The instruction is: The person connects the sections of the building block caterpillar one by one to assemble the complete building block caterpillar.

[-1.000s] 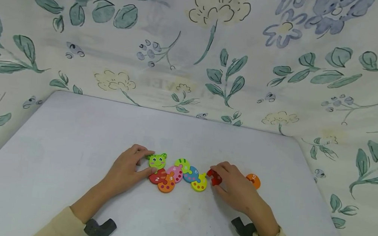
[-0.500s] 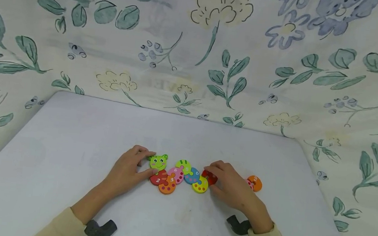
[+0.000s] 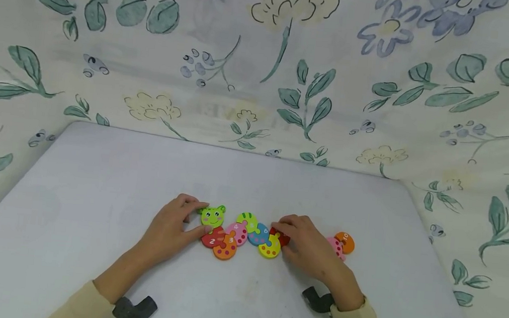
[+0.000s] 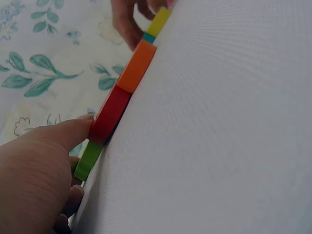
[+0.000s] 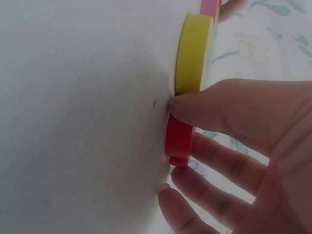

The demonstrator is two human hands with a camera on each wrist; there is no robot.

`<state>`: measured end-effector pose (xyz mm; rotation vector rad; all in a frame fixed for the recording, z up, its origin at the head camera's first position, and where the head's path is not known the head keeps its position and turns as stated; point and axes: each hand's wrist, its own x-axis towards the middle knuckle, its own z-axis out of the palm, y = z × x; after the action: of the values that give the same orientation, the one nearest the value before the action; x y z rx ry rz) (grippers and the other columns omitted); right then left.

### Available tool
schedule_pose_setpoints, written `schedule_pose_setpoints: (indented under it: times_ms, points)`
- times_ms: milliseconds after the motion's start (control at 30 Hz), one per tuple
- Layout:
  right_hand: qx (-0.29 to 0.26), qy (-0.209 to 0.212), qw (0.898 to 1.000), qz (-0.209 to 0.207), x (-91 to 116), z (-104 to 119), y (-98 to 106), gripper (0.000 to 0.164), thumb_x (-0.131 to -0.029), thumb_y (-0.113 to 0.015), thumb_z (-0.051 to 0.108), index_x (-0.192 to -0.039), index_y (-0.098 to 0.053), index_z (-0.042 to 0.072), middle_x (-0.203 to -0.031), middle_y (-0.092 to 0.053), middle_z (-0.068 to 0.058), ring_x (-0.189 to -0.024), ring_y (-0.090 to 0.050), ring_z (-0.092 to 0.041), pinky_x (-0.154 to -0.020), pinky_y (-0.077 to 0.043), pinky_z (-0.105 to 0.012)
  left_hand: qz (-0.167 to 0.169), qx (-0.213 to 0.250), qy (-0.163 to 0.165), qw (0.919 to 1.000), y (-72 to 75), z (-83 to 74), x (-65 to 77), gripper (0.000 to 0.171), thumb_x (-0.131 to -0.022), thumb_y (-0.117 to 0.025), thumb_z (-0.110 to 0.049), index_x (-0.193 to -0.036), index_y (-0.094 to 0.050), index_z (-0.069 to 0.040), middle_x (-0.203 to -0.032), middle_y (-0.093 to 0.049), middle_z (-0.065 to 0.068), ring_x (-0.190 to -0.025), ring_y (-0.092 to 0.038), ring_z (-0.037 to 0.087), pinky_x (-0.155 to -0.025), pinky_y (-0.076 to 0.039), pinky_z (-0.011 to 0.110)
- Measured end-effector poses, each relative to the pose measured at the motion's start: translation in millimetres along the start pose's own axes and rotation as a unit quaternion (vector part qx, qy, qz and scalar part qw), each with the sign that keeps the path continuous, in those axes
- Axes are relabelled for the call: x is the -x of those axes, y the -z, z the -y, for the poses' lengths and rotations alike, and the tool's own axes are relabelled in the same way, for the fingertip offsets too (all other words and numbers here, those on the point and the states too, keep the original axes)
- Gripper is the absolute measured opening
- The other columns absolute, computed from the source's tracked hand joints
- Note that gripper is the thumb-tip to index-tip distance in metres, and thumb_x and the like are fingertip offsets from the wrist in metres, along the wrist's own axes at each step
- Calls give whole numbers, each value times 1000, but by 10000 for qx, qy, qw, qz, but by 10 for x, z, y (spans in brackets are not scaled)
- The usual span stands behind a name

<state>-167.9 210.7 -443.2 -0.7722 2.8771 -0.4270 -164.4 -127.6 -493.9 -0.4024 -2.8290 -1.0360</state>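
Note:
A row of joined, numbered caterpillar puzzle pieces lies flat on the white table. My left hand (image 3: 171,227) holds its left end, fingers at the green smiling head piece (image 3: 212,217) and thumb by the red 2 piece (image 3: 212,239). Rightward follow an orange 3 piece (image 3: 225,250), a pink 4, a green 5, a blue 6 and a yellow piece (image 3: 269,249). At the right end, my right hand (image 3: 310,247) pinches a red puzzle piece (image 5: 179,134) against the yellow one. Its number is covered, and I cannot tell whether it is fully interlocked.
Right of the right hand lie a pink piece (image 3: 336,248), partly hidden by that hand, and an orange 10 piece (image 3: 345,242). Each wrist wears a black mount, the left one (image 3: 134,310) and the right one (image 3: 317,300). A floral cloth (image 3: 222,111) stands behind the table.
My right hand has moved left, bringing the red piece up against the yellow one. The pink piece beside the orange 10 has come into view. My left hand keeps its place.

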Motion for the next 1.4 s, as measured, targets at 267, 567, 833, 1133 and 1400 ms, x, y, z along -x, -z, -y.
schedule_pose_setpoints:
  times_ms: [267, 567, 833, 1133, 1400]
  points:
    - [0, -292, 9995, 128, 13, 5, 37, 61, -89, -83, 16, -146, -61, 12, -143, -58, -7, -132, -52, -26, -103, -51, -40, -7, 9, -19, 10000, 0, 9, 1, 57, -87, -87, -33, -136, -68, -12, -122, -59, 4, -91, -51, 15, -75, -46, 36]
    - [32, -788, 9963, 329, 34, -41, 112, 72, -85, -88, 22, -148, -57, 10, -146, -56, -9, -134, -49, -31, -104, -50, -46, -59, 45, -51, 10000, 8, 2, 9, 58, -87, -87, -34, -136, -68, -11, -122, -59, 4, -91, -51, 15, -76, -47, 36]
    - [405, -1387, 9883, 498, 124, -76, 181, 79, -80, -92, 30, -147, -58, 7, -147, -56, -14, -134, -50, -38, -103, -50, -52, -27, 82, -92, 9999, 14, 23, 16, 56, -88, -86, -35, -136, -68, -13, -121, -59, 3, -92, -52, 14, -76, -48, 35]
    - [454, -1489, 9871, 385, 311, -242, 211, 70, -81, -91, 23, -142, -61, 5, -143, -58, -17, -129, -54, -40, -103, -50, -55, 14, 50, -68, 10000, 1, 26, 14, 57, -87, -87, -35, -137, -68, -13, -122, -59, 4, -91, -52, 15, -76, -48, 36]
    - [25, -1176, 9928, 207, 538, -431, 321, 60, -83, -86, 9, -137, -62, 1, -139, -59, -18, -122, -56, -38, -103, -48, -57, -13, 49, -70, 10000, 11, 20, 16, 57, -88, -87, -34, -136, -68, -12, -123, -59, 5, -91, -52, 15, -76, -47, 36]
